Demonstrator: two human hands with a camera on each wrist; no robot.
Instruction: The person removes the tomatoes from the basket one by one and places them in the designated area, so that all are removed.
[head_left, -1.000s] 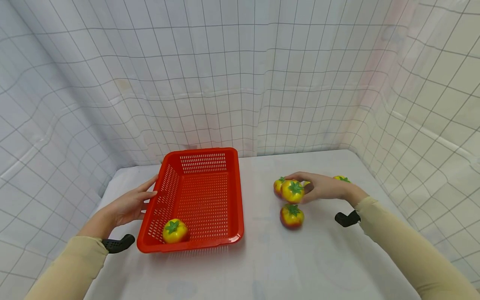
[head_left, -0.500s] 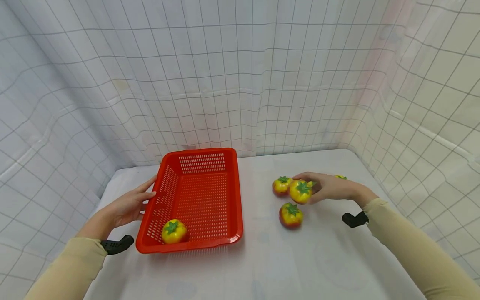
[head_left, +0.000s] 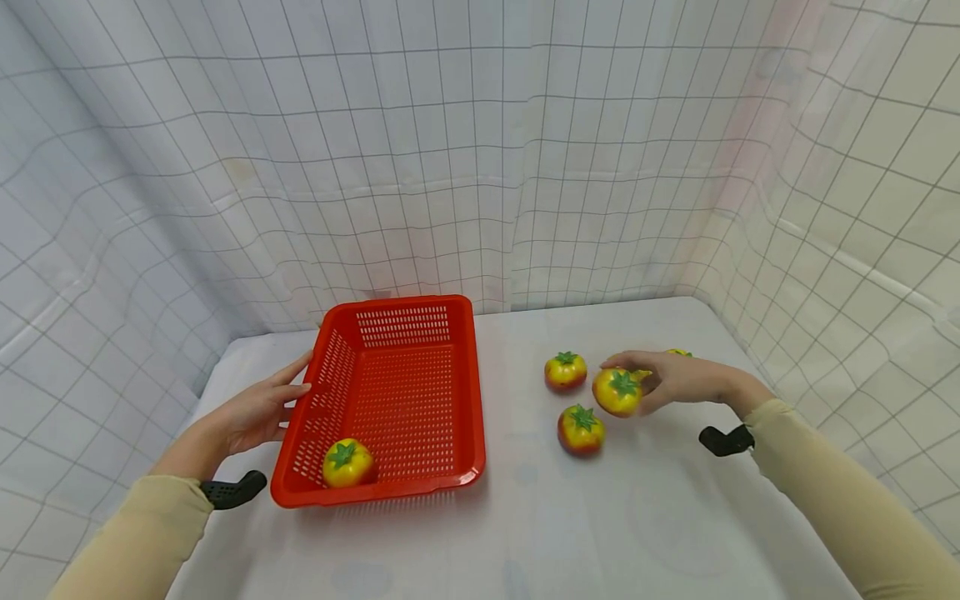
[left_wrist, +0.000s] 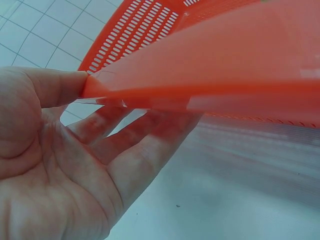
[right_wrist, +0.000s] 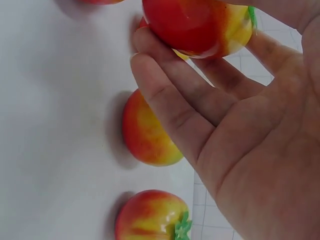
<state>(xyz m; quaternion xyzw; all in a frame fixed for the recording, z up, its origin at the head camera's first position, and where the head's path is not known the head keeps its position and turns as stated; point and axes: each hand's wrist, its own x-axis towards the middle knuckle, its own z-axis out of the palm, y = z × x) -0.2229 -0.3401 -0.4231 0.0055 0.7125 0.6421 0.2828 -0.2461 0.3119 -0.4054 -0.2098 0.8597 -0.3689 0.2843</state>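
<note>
My left hand (head_left: 258, 414) grips the left rim of a red plastic basket (head_left: 480, 392). In the left wrist view its thumb lies on the rim and the fingers are under it. One red-and-yellow tomato (head_left: 348, 463) with a green leafy top sits in the basket's near left corner. To the right, my right hand (head_left: 675, 381) holds another tomato (head_left: 617, 392) between thumb and fingers, above the table. Left of that hand stand two tomatoes, one farther back (head_left: 566, 372) and one nearer (head_left: 581, 431). A yellow patch shows behind the held tomato; its source is unclear.
Another tomato (head_left: 679, 352) is partly hidden behind the right hand. Two tomatoes, one upper (right_wrist: 152, 130) and one lower (right_wrist: 152, 217), rest on the white table (head_left: 525, 533) in the right wrist view. Grid-patterned white curtains (head_left: 412, 167) enclose the back and sides.
My right hand has moved right with the held tomato, away from the farther standing tomato, which is now fully seen. The left hand and basket have stayed put.
</note>
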